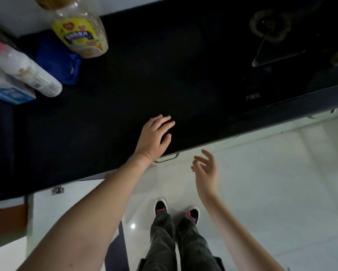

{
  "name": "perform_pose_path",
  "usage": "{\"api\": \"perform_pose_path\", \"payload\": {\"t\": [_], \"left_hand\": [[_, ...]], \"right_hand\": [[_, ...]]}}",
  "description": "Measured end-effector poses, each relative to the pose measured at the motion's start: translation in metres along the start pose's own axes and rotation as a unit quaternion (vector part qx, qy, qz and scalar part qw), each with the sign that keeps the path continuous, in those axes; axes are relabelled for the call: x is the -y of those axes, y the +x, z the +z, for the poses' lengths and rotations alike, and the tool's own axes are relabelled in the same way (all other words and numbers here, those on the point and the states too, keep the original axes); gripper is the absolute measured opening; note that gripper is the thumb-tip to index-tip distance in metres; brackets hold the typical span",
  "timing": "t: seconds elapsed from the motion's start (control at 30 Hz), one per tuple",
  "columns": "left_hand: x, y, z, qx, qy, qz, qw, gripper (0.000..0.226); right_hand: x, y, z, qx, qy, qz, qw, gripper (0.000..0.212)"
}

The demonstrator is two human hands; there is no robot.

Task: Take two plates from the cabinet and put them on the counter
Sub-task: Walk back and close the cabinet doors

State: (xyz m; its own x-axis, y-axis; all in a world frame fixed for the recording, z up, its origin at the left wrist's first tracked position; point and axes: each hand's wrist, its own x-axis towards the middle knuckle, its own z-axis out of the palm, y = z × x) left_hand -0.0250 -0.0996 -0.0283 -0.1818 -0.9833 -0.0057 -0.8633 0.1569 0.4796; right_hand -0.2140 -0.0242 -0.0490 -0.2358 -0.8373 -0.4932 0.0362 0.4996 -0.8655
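Note:
I look straight down at a black counter (125,90). My left hand (154,136) hovers over the counter's front edge, fingers spread, holding nothing. My right hand (206,169) is out in front of the counter, above the floor, fingers loosely apart and empty. Just under the counter edge, between my hands, a metal cabinet handle (169,158) sticks out. No plates are in view and the cabinet's inside is hidden under the counter.
On the counter's left stand a yellow-labelled clear jar (80,34), a white bottle (25,69), a blue pouch (56,59) and a blue-white box (12,94). A black gas hob (269,45) fills the right. My feet (177,210) stand on pale floor tiles.

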Motion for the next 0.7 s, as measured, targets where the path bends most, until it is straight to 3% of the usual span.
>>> {"api": "perform_pose_path", "payload": {"t": [0.07,0.17,0.33,0.47,0.53,0.6,0.63,0.7], "left_hand": [[-0.001,-0.021,-0.010,-0.024,-0.074,-0.023,0.997,0.039],[0.004,-0.073,-0.023,-0.072,-0.087,-0.025,0.993,0.036],[0.042,-0.181,-0.054,-0.170,-0.073,-0.145,0.972,0.035],[0.080,-0.267,-0.072,-0.211,-0.020,-0.281,0.936,0.038],[0.099,-0.307,-0.076,-0.220,-0.003,-0.360,0.907,0.041],[0.115,-0.341,-0.075,-0.209,-0.010,-0.437,0.875,0.041],[0.121,-0.354,-0.073,-0.200,-0.018,-0.471,0.859,0.042],[0.128,-0.374,-0.067,-0.193,-0.030,-0.527,0.827,0.044]], "right_hand": [[0.012,-0.011,0.003,0.036,-0.070,-0.075,0.994,0.038],[0.030,-0.025,0.020,0.111,-0.149,-0.170,0.968,0.035],[0.049,-0.054,0.094,0.271,-0.273,-0.311,0.869,0.036],[0.047,-0.070,0.160,0.416,-0.360,-0.368,0.749,0.047],[0.041,-0.068,0.194,0.471,-0.443,-0.418,0.638,0.053],[0.034,-0.058,0.223,0.474,-0.526,-0.489,0.510,0.058],[0.031,-0.050,0.234,0.466,-0.554,-0.510,0.466,0.060],[0.028,-0.034,0.247,0.447,-0.584,-0.532,0.418,0.063]]}}
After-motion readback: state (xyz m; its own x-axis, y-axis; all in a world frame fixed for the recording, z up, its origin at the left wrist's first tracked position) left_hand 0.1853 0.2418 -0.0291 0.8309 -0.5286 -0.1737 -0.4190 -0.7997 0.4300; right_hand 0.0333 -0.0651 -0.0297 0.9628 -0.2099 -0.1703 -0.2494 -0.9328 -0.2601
